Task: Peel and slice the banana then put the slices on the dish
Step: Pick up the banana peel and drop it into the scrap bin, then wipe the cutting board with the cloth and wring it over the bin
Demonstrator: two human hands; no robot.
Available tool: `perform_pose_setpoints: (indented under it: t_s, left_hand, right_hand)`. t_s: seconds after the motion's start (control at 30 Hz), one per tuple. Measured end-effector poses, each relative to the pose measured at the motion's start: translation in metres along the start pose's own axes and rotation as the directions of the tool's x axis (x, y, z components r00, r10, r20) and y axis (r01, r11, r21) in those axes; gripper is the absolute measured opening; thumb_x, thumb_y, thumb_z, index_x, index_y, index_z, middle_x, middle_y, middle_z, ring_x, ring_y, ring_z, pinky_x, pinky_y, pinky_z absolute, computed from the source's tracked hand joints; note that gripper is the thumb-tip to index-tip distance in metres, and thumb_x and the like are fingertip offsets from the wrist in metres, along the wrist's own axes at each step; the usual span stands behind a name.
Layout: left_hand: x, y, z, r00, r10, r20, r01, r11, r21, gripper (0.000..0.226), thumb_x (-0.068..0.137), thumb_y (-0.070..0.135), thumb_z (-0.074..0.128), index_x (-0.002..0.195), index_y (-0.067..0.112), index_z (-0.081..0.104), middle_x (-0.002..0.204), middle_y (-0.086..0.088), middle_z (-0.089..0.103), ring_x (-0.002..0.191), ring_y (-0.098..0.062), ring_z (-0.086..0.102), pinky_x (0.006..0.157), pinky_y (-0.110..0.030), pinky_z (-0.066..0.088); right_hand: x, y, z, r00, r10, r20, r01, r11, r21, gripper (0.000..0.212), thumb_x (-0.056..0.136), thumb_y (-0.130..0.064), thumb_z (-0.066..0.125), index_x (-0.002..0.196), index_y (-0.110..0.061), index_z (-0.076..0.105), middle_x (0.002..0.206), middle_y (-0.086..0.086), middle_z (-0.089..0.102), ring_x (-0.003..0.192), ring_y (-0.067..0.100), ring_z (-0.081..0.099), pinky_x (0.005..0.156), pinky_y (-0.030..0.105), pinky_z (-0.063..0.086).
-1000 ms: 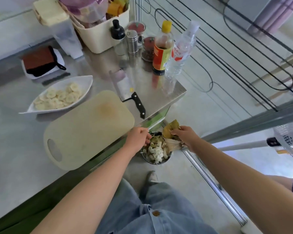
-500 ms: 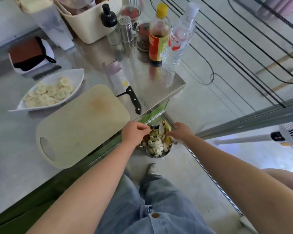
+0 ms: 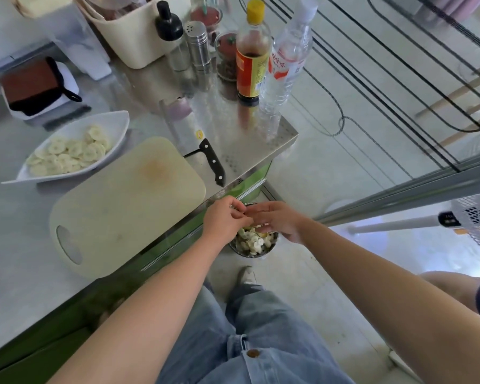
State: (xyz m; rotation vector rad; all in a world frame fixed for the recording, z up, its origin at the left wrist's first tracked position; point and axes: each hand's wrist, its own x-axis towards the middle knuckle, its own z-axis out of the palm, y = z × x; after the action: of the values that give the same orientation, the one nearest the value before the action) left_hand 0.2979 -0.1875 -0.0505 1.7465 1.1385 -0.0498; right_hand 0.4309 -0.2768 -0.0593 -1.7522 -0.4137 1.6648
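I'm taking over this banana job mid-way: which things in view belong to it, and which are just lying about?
Job:
banana slices
white dish
cutting board
knife
scrap bowl
left hand
right hand

Lying about:
sauce bottle
water bottle
steel shaker
cream tub

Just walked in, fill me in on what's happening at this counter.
A person has both hands over a scrap bowl on the floor by the counter's edge, left hand and right hand touching, seemingly brushing off leftovers. The banana slices already lie on the white dish. The cutting board is bare and the knife lies beside it.
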Motion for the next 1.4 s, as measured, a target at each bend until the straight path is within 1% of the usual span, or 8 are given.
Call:
perform_pose_setpoints:
  t_s: [0.17,0.43,0.53,0.63,0.83,1.13,1.3,1.4]
  left_hand:
    - [-0.004,-0.003,-0.003,0.999,0.026,-0.039,-0.026,1.0,0.018,0.032,0.068,0.027,0.084,0.09,0.017,0.063,0.07,0.005,0.07,0.071,-0.009,0.066,0.07,-0.029,0.05]
    - [-0.006,-0.014,-0.011,0.996,0.069,-0.061,-0.065,0.996,0.058,0.029,0.073,0.034,0.08,0.092,0.017,0.064,0.082,0.007,0.065,0.073,-0.007,0.059,0.071,-0.023,0.048]
    - [-0.009,-0.023,-0.015,0.995,0.066,-0.071,-0.061,0.995,0.078,0.028,0.074,0.032,0.079,0.093,0.019,0.064,0.084,0.006,0.066,0.073,-0.008,0.059,0.072,-0.024,0.049]
    - [-0.012,-0.028,-0.021,0.994,0.065,-0.082,-0.058,0.994,0.089,0.025,0.076,0.029,0.078,0.094,0.018,0.064,0.085,0.005,0.066,0.074,-0.009,0.059,0.073,-0.027,0.051]
    - [-0.015,-0.034,-0.028,0.993,0.055,-0.108,-0.044,0.994,0.103,0.021,0.078,0.029,0.076,0.092,0.02,0.065,0.084,0.008,0.066,0.075,-0.01,0.06,0.076,-0.032,0.053]
    - [-0.018,-0.039,-0.033,0.989,0.056,-0.133,-0.043,0.994,0.097,0.022,0.078,0.029,0.076,0.094,0.018,0.066,0.085,0.006,0.067,0.077,-0.011,0.062,0.078,-0.033,0.054]
    - [-0.021,-0.043,-0.034,0.986,0.059,-0.156,-0.042,0.993,0.114,0.019,0.078,0.029,0.076,0.091,0.019,0.066,0.083,0.007,0.067,0.075,-0.011,0.062,0.074,-0.031,0.053]
    - [-0.024,-0.045,-0.039,0.98,0.077,-0.183,-0.049,0.987,0.154,0.014,0.083,0.034,0.07,0.083,0.02,0.067,0.075,0.01,0.065,0.068,-0.008,0.059,0.065,-0.025,0.049]
  right_hand:
    - [0.001,0.001,-0.004,0.997,-0.029,-0.07,0.029,1.0,-0.009,0.018,0.087,0.005,0.06,0.098,-0.004,0.071,0.091,0.015,0.067,0.075,0.016,0.06,0.073,0.022,0.053]
    - [0.008,0.002,-0.013,0.962,-0.143,-0.231,0.127,0.988,-0.084,0.015,0.08,0.004,0.069,0.088,-0.008,0.07,0.087,0.017,0.071,0.078,0.022,0.068,0.076,0.029,0.058]
    - [0.016,0.007,-0.012,0.943,-0.208,-0.262,0.11,0.933,-0.343,0.015,0.085,-0.002,0.063,0.092,-0.013,0.069,0.092,0.01,0.072,0.085,0.026,0.07,0.08,0.034,0.058]
    - [0.024,0.009,-0.008,0.925,-0.263,-0.275,0.036,0.78,-0.625,0.029,0.082,0.003,0.056,0.099,-0.015,0.07,0.096,0.002,0.068,0.089,0.019,0.063,0.08,0.031,0.053]
    - [0.03,0.009,-0.004,0.872,-0.374,-0.314,0.005,0.649,-0.761,0.04,0.075,0.014,0.051,0.097,-0.013,0.07,0.093,0.005,0.068,0.087,0.024,0.063,0.076,0.032,0.052]
    - [0.032,0.008,0.001,0.885,-0.39,-0.254,0.019,0.574,-0.819,0.033,0.073,0.006,0.068,0.098,-0.015,0.068,0.097,0.007,0.06,0.086,0.022,0.056,0.074,0.031,0.044]
    - [0.034,0.01,0.005,0.889,-0.379,-0.259,-0.006,0.554,-0.833,0.043,0.078,0.012,0.047,0.105,-0.014,0.067,0.102,0.009,0.065,0.092,0.026,0.06,0.079,0.034,0.048]
    - [0.026,0.002,0.007,0.876,-0.39,-0.282,0.0,0.586,-0.81,0.02,0.09,-0.012,0.052,0.101,-0.015,0.069,0.095,0.005,0.07,0.082,0.022,0.062,0.075,0.032,0.05]
